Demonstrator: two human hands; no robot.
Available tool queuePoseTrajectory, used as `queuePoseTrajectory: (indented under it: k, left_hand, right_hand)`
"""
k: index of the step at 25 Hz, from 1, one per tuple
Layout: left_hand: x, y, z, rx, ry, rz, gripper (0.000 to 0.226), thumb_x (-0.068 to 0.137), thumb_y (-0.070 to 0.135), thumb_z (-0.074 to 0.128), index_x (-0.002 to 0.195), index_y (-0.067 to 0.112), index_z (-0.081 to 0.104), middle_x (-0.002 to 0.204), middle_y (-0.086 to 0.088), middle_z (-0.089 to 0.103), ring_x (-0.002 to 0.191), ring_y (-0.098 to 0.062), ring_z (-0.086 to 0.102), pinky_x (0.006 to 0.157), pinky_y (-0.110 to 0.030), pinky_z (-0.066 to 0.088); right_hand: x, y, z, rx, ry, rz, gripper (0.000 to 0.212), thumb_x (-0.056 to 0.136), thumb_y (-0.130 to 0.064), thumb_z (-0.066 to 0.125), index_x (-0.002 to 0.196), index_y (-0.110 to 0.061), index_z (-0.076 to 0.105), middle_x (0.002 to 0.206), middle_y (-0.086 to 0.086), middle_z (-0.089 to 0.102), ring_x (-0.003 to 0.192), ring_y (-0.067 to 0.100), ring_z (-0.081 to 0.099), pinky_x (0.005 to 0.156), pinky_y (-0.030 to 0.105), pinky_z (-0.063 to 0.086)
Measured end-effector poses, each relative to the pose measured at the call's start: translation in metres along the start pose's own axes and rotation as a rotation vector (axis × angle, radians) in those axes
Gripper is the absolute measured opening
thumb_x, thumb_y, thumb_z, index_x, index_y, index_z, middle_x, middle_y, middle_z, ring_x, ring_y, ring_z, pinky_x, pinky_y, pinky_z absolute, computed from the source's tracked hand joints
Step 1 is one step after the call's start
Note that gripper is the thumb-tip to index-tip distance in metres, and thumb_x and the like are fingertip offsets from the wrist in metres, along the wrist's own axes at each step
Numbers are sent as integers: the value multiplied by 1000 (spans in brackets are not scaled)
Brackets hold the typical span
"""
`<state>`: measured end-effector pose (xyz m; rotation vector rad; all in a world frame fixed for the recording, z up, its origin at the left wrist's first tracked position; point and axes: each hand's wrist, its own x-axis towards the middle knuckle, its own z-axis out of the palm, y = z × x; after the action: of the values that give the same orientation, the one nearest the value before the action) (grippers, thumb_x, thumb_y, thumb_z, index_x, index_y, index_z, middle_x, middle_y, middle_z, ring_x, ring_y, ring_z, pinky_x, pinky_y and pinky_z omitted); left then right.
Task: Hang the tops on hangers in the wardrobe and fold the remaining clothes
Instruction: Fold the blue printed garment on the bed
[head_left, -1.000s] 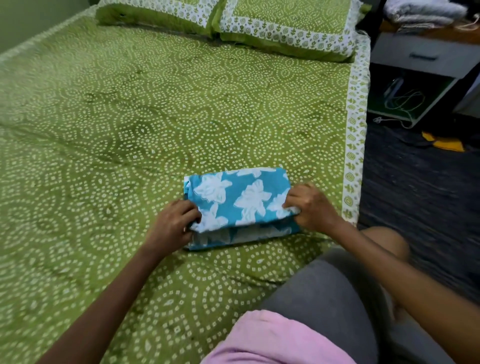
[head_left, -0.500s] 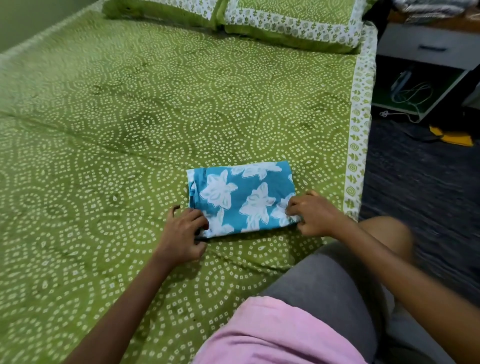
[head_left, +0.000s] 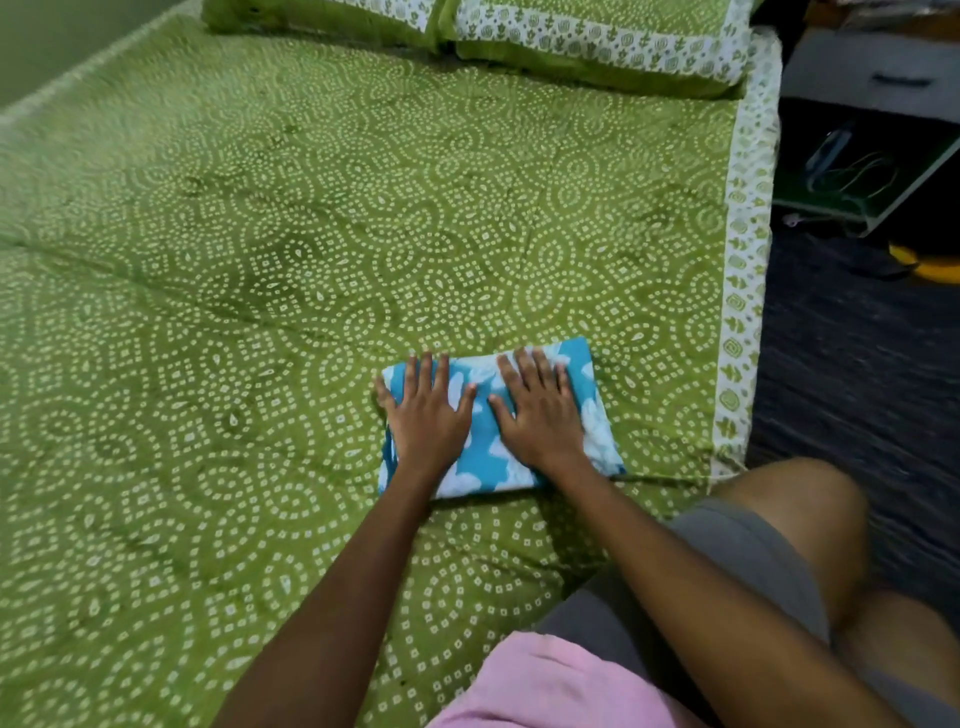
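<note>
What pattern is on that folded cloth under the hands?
White flowers on bright blue, seen in the head view: folded cloth.

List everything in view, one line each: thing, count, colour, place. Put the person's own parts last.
folded cloth: 1, blue with white flowers, near edge of the bed, under both hands
bedsheet: 1, green with white dotted pattern and white border, covering the bed
pillows: 2, green with white border, head of the bed
drawer unit: 1, grey, right of the pillows
cables: several, colour unclear, on the shelf below the drawer
yellow object: 1, floor at right, too blurred to identify
left hand: 1, flat on the cloth
right hand: 1, flat on the cloth
</note>
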<state>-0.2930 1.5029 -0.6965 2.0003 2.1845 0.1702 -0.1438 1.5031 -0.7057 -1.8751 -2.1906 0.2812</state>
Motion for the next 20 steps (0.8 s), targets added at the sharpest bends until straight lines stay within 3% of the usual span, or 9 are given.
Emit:
queuePoseTrajectory:
  k: [2,5,7,9,11,13,14,16,20]
  left_hand:
    - [23,-4,-11,-14,-75,-150,58,97,50,21,145,18,30,154,-1,26,144,-26,13,113,-54,0]
    - [34,-33,-18,-184,44,-50,52,95,43,27,123,10,56,125,-13,55,118,-31,47,97,-41,34]
    - [31,-52,-33,-613,-46,-36,34,97,30,40,110,7,61,103,-12,62,91,-25,57,77,-26,43]
    - [40,-65,-51,-1177,-328,-267,23,98,16,37,101,11,60,85,-4,65,69,-14,55,54,-19,43]
    - [49,-76,-62,-1556,-542,-391,20,90,10,41,94,11,60,70,0,65,51,-7,49,42,-14,36]
    - [50,-83,-61,-1797,-652,-428,21,70,4,61,91,7,64,67,0,59,43,-2,44,38,-9,34]
    - [51,-84,-58,-1835,-676,-424,27,66,-1,62,92,7,64,67,0,58,42,-1,43,38,-7,34]
    - [57,-85,-53,-1694,-686,-341,30,74,-6,51,97,11,60,71,-2,59,47,-3,46,40,-10,36]
    - [63,-82,-53,-1467,-742,-158,31,65,-4,56,91,13,58,75,-4,58,56,-11,52,44,-17,42]
  right_hand:
    - [18,4,-2,-32,-42,79,68,91,-59,25,143,-17,36,151,9,32,143,29,17,114,41,-7]
    - [24,8,-3,13,39,188,73,88,-63,22,137,-13,43,144,10,41,140,31,23,114,49,5]
    - [19,10,-5,38,104,230,75,86,-63,16,132,-12,47,139,7,46,138,30,27,110,53,15]
    - [19,13,-8,90,131,241,74,85,-62,15,128,-13,49,136,5,48,136,28,30,106,54,21]
    - [21,14,-11,139,133,244,74,85,-62,15,128,-13,48,136,5,48,136,28,31,106,53,22]
    - [18,14,-10,151,135,230,74,85,-62,15,130,-14,47,138,4,47,136,26,30,107,51,21]
    - [16,14,-9,151,135,225,74,85,-62,15,131,-14,47,139,4,47,137,26,30,107,51,20]
    - [16,15,-8,144,145,230,74,85,-61,15,131,-14,47,139,4,47,137,25,30,108,50,19]
    - [17,15,-10,139,148,232,74,86,-61,14,132,-14,47,139,4,47,136,25,31,108,50,19]
